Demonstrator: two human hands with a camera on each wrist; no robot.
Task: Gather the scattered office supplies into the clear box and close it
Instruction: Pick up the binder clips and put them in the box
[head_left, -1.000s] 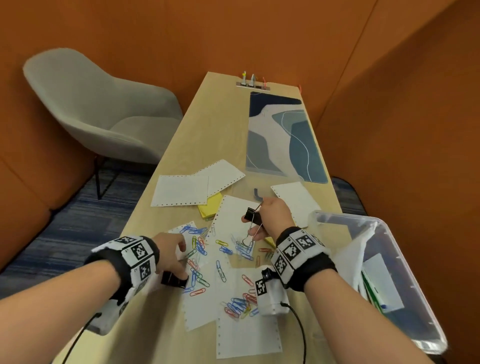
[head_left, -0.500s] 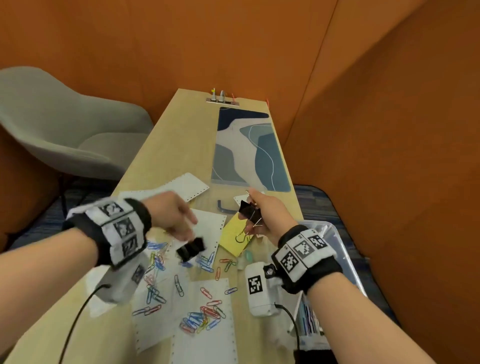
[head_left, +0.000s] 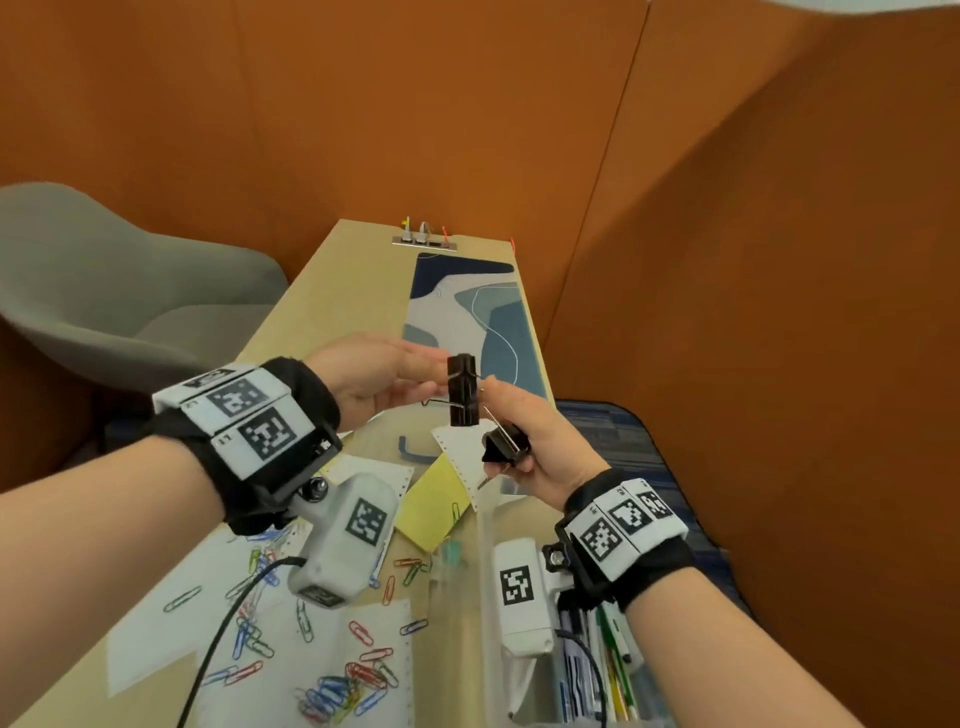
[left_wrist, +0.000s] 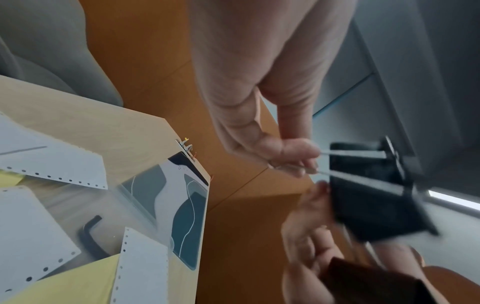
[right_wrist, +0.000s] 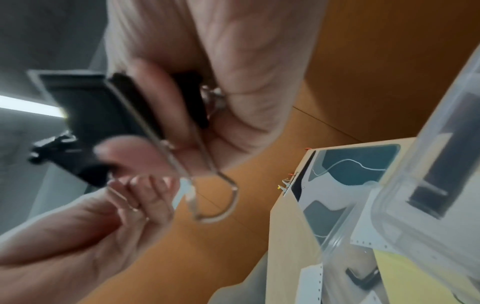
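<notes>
Head view shows a black binder clip (head_left: 462, 389) raised above the table (head_left: 332, 291), pinched by its wire handles in the left hand (head_left: 374, 379), probably to pass it across. Its body juts right of those fingertips, touching the right hand (head_left: 540, 441), which clutches a second binder clip (head_left: 501, 444). Near right sits the clear box (head_left: 597, 670), already holding pens. Coloured paper clips (head_left: 337, 686) and paper sheets (head_left: 363, 639) remain scattered near left.
</notes>
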